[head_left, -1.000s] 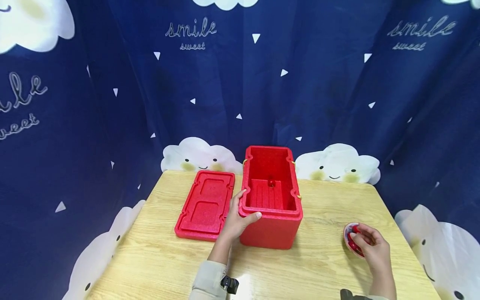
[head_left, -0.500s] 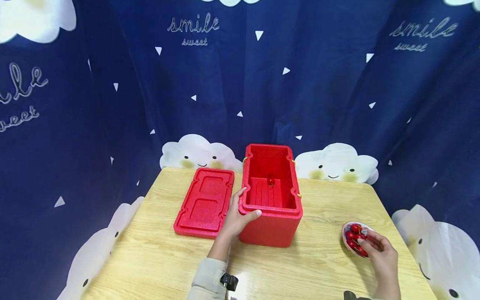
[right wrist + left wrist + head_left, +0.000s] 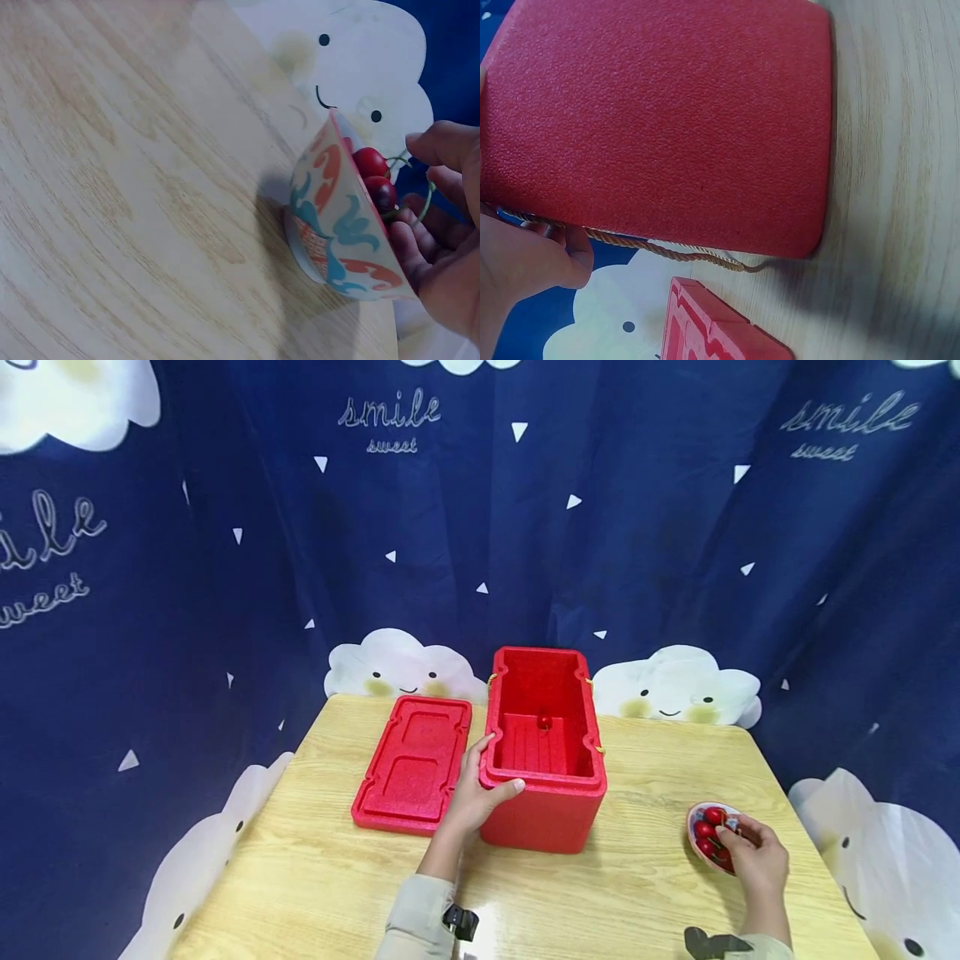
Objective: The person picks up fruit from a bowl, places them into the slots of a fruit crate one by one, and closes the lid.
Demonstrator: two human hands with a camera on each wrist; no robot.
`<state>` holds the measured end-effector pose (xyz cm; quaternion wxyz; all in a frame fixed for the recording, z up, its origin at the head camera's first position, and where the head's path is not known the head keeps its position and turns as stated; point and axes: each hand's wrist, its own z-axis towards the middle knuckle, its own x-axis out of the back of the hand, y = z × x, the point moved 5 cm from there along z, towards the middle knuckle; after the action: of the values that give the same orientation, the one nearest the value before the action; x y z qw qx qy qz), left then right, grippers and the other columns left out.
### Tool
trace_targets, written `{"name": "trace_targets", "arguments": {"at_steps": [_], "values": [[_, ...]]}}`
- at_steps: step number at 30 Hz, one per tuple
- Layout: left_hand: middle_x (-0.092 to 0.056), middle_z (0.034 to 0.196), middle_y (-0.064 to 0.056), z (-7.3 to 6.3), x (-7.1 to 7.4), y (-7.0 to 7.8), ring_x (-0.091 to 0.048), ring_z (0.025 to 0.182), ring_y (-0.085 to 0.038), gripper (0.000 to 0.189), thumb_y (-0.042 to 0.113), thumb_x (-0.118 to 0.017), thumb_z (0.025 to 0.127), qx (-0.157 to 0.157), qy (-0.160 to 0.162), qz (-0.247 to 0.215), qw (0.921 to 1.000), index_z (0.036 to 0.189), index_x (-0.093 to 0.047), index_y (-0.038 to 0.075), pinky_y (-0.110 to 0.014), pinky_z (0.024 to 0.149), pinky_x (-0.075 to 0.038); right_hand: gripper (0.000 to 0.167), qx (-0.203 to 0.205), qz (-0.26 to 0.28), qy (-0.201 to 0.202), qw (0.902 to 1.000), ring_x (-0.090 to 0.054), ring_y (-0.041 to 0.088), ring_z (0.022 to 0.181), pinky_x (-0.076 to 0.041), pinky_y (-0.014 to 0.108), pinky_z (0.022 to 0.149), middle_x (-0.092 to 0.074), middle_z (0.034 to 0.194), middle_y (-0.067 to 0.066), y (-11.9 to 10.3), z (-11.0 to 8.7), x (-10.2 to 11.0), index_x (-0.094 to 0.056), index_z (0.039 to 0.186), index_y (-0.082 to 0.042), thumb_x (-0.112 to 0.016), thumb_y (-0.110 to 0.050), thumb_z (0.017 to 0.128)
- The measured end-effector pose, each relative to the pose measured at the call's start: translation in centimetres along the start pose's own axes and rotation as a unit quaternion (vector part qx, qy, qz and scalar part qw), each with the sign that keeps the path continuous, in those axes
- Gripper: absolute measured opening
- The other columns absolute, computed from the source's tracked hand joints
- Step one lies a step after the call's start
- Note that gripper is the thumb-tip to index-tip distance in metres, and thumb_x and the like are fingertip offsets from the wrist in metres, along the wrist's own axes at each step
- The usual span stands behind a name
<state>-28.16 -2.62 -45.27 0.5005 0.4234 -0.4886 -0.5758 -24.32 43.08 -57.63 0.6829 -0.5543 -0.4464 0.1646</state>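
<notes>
My left hand (image 3: 472,797) grips the near left corner of a red foam box (image 3: 540,818), thumb on the front wall and fingers at the left side. A yellow cord (image 3: 645,244) runs along the box beside that hand. Inside the box, one cherry (image 3: 543,722) lies on the floor. At the right, my right hand (image 3: 759,857) reaches over a small patterned bowl (image 3: 330,210) of red cherries (image 3: 371,163). Its fingers are bent around green stems (image 3: 426,206), with a gap showing between thumb and fingertips in the right wrist view.
A red lid (image 3: 412,768) lies flat on the wooden table (image 3: 300,893), left of the box. Behind the table hangs a dark blue curtain (image 3: 450,527) with white clouds, and it also runs along both sides.
The right hand has drawn back from deep in the bowl, uncovering more cherries, then come slightly back over them. My left hand keeps its grip on the box.
</notes>
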Motion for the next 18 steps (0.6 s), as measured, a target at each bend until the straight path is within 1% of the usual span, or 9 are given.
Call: {"name": "trace_targets", "arguments": {"at_steps": [1, 2, 4, 5, 6, 9, 11, 16, 18], "values": [[-0.029, 0.139, -0.008, 0.0, 0.0, 0.1, -0.042, 0.119, -0.023, 0.083, 0.014, -0.077, 0.075, -0.001, -0.001, 0.0, 1.0, 0.143, -0.03, 0.014, -0.036, 0.092, -0.042, 0.057, 0.003, -0.014, 0.005, 0.9999, -0.053, 0.011, 0.094, -0.046, 0.02, 0.065, -0.055, 0.116, 0.014, -0.5, -0.2, 0.0, -0.052, 0.126, -0.002, -0.071, -0.032, 0.081], [-0.029, 0.138, -0.008, 0.0, 0.0, 0.1, -0.042, 0.119, -0.024, 0.083, 0.014, -0.077, 0.075, 0.0, -0.002, -0.001, 1.0, 0.143, -0.03, 0.014, -0.035, 0.092, -0.042, 0.056, 0.0, -0.027, 0.009, 0.9996, -0.053, 0.014, 0.097, -0.046, 0.023, 0.068, -0.055, 0.117, 0.015, -0.8, -0.4, -0.1, -0.052, 0.126, -0.002, -0.07, -0.031, 0.082], [-0.029, 0.138, -0.008, 0.0, 0.0, 0.1, -0.041, 0.119, -0.024, 0.083, 0.013, -0.077, 0.075, 0.003, -0.003, -0.004, 1.0, 0.143, -0.03, 0.014, -0.035, 0.091, -0.042, 0.055, 0.01, -0.056, 0.012, 0.9983, -0.05, 0.029, 0.103, -0.044, 0.034, 0.076, -0.051, 0.12, 0.025, -1.5, -0.5, -0.2, -0.05, 0.126, 0.002, -0.067, -0.03, 0.084], [-0.029, 0.138, -0.008, 0.0, -0.1, 0.1, -0.041, 0.119, -0.024, 0.083, 0.013, -0.077, 0.075, 0.003, -0.003, -0.005, 1.0, 0.143, -0.03, 0.014, -0.035, 0.091, -0.043, 0.054, 0.01, -0.067, 0.013, 0.9976, -0.05, 0.031, 0.105, -0.044, 0.037, 0.078, -0.051, 0.121, 0.026, -1.6, -0.5, -0.3, -0.05, 0.126, 0.002, -0.066, -0.03, 0.084], [-0.029, 0.138, -0.007, 0.0, -0.1, 0.1, -0.041, 0.119, -0.024, 0.083, 0.012, -0.077, 0.075, 0.005, -0.003, -0.007, 1.0, 0.143, -0.03, 0.014, -0.035, 0.091, -0.043, 0.053, 0.017, -0.074, 0.013, 0.9971, -0.047, 0.037, 0.109, -0.041, 0.042, 0.083, -0.049, 0.122, 0.03, -1.9, -0.6, -0.4, -0.05, 0.125, 0.004, -0.064, -0.028, 0.085], [-0.03, 0.138, -0.006, 0.0, -0.2, 0.1, -0.041, 0.119, -0.024, 0.083, 0.013, -0.077, 0.074, 0.008, -0.004, -0.007, 0.9999, 0.143, -0.031, 0.016, -0.034, 0.089, -0.044, 0.052, 0.02, -0.092, 0.016, 0.9955, -0.045, 0.042, 0.112, -0.037, 0.049, 0.09, -0.049, 0.122, 0.031, -2.1, -0.6, -0.6, -0.049, 0.125, 0.006, -0.062, -0.027, 0.086], [-0.03, 0.137, -0.006, -0.1, -0.2, 0.2, -0.041, 0.119, -0.024, 0.083, 0.014, -0.077, 0.074, 0.008, -0.004, -0.006, 0.9999, 0.143, -0.031, 0.016, -0.034, 0.088, -0.045, 0.051, 0.027, -0.1, 0.018, 0.9944, -0.045, 0.043, 0.111, -0.036, 0.05, 0.091, -0.05, 0.12, 0.032, -2.2, -0.6, -0.9, -0.049, 0.124, 0.007, -0.062, -0.024, 0.086], [-0.03, 0.137, -0.007, 0.0, -0.1, 0.2, -0.042, 0.118, -0.025, 0.083, 0.012, -0.077, 0.074, 0.004, -0.004, -0.008, 1.0, 0.143, -0.031, 0.015, -0.035, 0.087, -0.046, 0.046, 0.061, -0.129, 0.033, 0.9893, -0.046, 0.045, 0.103, -0.034, 0.051, 0.088, -0.053, 0.11, 0.031, -3.0, -0.9, -1.2, -0.051, 0.119, 0.009, -0.064, -0.019, 0.084], [-0.03, 0.138, -0.008, 0.0, -0.1, 0.2, -0.042, 0.118, -0.026, 0.082, 0.011, -0.077, 0.074, 0.0, -0.002, -0.012, 0.9999, 0.142, -0.031, 0.014, -0.035, 0.087, -0.045, 0.045, 0.066, -0.137, 0.038, 0.9877, -0.044, 0.047, 0.101, -0.033, 0.052, 0.086, -0.054, 0.108, 0.031, -3.2, -0.9, -1.4, -0.052, 0.117, 0.008, -0.065, -0.018, 0.083]]}}
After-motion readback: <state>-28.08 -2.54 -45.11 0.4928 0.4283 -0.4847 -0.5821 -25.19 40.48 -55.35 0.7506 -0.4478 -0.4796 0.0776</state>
